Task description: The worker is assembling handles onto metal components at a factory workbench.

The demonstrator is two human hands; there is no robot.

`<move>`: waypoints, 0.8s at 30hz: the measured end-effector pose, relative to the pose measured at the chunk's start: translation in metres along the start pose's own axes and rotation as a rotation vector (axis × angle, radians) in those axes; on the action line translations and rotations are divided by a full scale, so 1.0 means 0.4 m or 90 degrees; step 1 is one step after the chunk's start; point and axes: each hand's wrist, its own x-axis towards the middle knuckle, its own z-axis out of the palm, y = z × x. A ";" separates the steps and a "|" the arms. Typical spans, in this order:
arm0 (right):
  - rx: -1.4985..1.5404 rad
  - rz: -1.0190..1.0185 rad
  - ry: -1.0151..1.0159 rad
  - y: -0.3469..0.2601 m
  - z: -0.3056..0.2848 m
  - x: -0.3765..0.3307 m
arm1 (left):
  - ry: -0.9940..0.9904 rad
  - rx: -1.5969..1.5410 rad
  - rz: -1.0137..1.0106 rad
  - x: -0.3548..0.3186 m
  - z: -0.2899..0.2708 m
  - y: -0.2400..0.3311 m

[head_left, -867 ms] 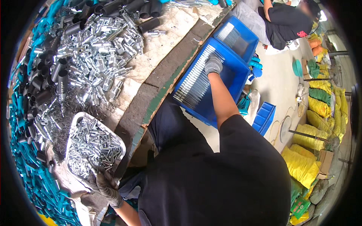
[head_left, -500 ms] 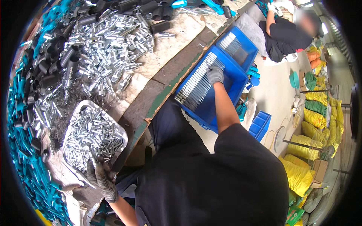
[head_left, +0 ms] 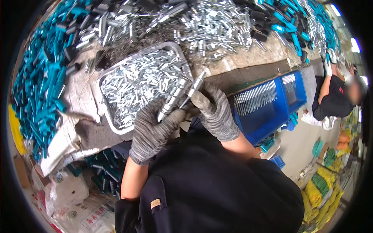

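My left hand (head_left: 149, 136), in a grey striped glove, is closed around a stepped silver metal cylinder (head_left: 177, 93) at the front edge of the bench. Close beside it, my right hand (head_left: 217, 116), gloved alike, grips a slim metal shaft (head_left: 198, 82) between thumb and fingers. Its thicker bright end points up and away; the thinner end runs down toward the cylinder. Whether the two parts touch, I cannot tell. Just beyond my left hand lies a white tray (head_left: 185, 66) heaped with small metal pins (head_left: 136, 81).
Right of my hands, a blue bin (head_left: 258, 136) holds a row of metal shafts (head_left: 256, 97), with another blue compartment behind. Silver fittings (head_left: 217, 27) and teal plastic parts (head_left: 42, 85) pile on the bench. Another person (head_left: 338, 97) sits at the far right; yellow sacks (head_left: 322, 194) stand below.
My right hand has left the blue bin with a shaft and come to my left hand. The left hand has lifted the cylinder from over the tray. The view has turned left.
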 end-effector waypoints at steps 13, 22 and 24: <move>0.233 0.358 -0.088 -0.132 0.038 0.068 | 0.126 0.108 0.102 -0.086 -0.116 -0.049; 0.085 0.164 -0.006 -0.099 0.011 0.090 | 0.084 -0.062 0.066 -0.104 -0.133 -0.088; 0.276 0.298 -0.011 -0.085 0.067 0.054 | 0.083 -0.001 0.029 -0.100 -0.122 -0.066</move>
